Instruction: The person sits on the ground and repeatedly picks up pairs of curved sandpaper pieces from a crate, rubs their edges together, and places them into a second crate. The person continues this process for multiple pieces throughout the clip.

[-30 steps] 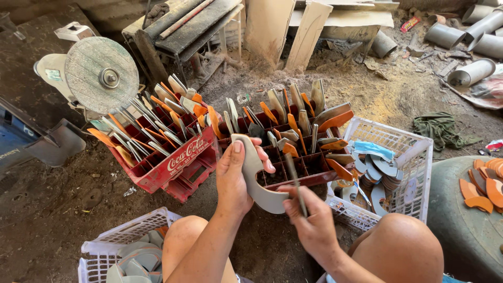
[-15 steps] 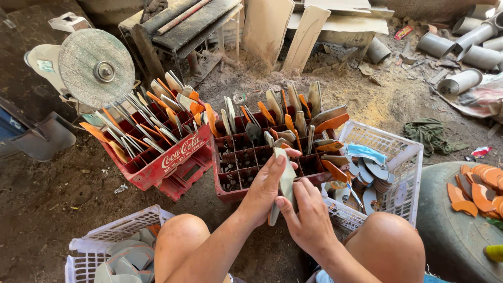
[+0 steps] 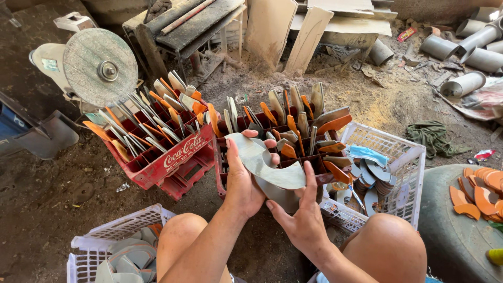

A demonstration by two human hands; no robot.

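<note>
Presently my left hand [image 3: 242, 181] and right hand [image 3: 303, 222] clamp the curved grey blade [image 3: 262, 162], long axis running left-far to right-near, over the red crate [image 3: 222, 173]

A round grinding wheel [image 3: 99, 67] stands at upper left, just behind a red crate [image 3: 167, 160] of upright blades with orange handles. Grey pipe pieces [image 3: 463, 83] and a green rag [image 3: 434, 137] lie on the dirt at right, with leaning boards [image 3: 270, 29] beyond.
</note>
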